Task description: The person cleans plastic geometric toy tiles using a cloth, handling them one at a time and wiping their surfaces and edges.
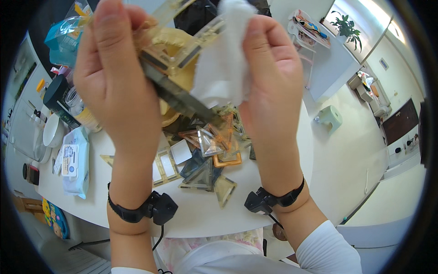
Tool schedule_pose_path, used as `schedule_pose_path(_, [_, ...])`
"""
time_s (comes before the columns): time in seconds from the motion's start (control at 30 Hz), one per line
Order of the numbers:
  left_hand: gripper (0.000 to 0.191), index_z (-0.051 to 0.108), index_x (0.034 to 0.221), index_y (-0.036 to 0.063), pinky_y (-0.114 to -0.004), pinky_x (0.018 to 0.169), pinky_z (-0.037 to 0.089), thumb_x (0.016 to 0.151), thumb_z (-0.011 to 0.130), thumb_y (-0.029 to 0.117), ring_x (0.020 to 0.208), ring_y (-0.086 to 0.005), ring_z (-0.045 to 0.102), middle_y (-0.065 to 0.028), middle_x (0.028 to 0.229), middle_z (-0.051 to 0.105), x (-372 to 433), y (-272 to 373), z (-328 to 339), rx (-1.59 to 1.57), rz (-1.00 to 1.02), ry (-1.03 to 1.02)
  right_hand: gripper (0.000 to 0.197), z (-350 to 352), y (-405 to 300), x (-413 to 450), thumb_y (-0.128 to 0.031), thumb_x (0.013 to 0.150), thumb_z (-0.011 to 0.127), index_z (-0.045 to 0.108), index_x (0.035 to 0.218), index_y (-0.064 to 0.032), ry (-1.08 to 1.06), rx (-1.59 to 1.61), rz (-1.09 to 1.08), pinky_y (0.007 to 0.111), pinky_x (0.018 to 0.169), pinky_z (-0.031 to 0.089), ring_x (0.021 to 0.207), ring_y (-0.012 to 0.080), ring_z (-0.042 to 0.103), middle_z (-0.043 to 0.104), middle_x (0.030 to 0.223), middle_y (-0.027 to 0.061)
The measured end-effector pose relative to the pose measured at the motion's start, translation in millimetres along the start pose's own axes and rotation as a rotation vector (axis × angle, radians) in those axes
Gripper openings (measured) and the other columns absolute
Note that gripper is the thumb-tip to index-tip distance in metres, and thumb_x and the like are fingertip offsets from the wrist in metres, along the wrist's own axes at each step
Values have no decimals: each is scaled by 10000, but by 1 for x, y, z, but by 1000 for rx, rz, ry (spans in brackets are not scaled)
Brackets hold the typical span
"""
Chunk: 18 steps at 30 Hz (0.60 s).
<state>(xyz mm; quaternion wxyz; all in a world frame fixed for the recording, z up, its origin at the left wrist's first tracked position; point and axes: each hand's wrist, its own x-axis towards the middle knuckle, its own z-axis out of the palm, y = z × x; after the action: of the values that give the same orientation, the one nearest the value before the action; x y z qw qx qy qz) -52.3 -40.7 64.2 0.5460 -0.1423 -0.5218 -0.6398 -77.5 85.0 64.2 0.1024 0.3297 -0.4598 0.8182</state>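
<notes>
My left hand (118, 78), raised over the table, grips a pale yellow see-through magnetic tile (198, 46) with small dark magnets along its frame. From beside that hand a blurred dark grey strip (181, 97) slants down towards the pile; whether my fingers hold it I cannot tell. A white wipe (222, 68) is pinched in my right hand (273, 65) and lies against the tile's edge. Below, loose magnetic tiles overlap: an orange square (227, 163), a clear triangle (207, 142), a grey triangle (202, 178), a yellow triangle (225, 191) and a white square (181, 151).
Behind the pile is a yellow container (183, 77), partly hidden. On the left of the white table (205, 221) are a wet-wipe pack (77, 171), a white bowl (53, 130), a clear jar (76, 104) and a dark canister (58, 96). A green stool (330, 118) stands right.
</notes>
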Motion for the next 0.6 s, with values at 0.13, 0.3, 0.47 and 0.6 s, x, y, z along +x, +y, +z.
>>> schedule_pose_path(0.13, [286, 599, 818, 15, -194, 464, 338, 917, 516, 270, 438, -59, 449, 7, 530, 493, -3, 11, 1, 163, -95, -317, 232, -6, 4, 5, -243, 911, 549, 515, 950, -17, 88, 40, -37, 160, 583, 417, 686, 22, 534, 618, 812, 14])
schedule_pose_path(0.3, [329, 609, 834, -2, -182, 445, 262, 936, 471, 278, 425, -41, 391, 14, 467, 426, 5, 12, 2, 356, -97, -723, 225, -18, -31, 10, -246, 922, 502, 543, 960, -27, -34, 106, -182, 211, 516, 447, 597, 82, 540, 588, 733, 58])
schedule_pose_path(0.47, [307, 593, 852, 19, -157, 434, 259, 941, 451, 276, 420, -9, 348, 42, 484, 397, 2, 16, 5, 163, -248, -636, 252, -30, -29, 16, -267, 914, 521, 568, 975, -27, -51, -343, -76, 188, 467, 400, 525, 65, 510, 589, 704, 27])
schedule_pose_path(0.6, [297, 601, 861, 14, -138, 411, 266, 926, 491, 282, 426, 4, 365, 46, 549, 464, 4, 12, -1, 199, -211, -620, 258, -29, -19, 16, -272, 913, 528, 592, 985, -33, -107, -413, -92, 185, 492, 410, 551, 69, 533, 606, 731, 27])
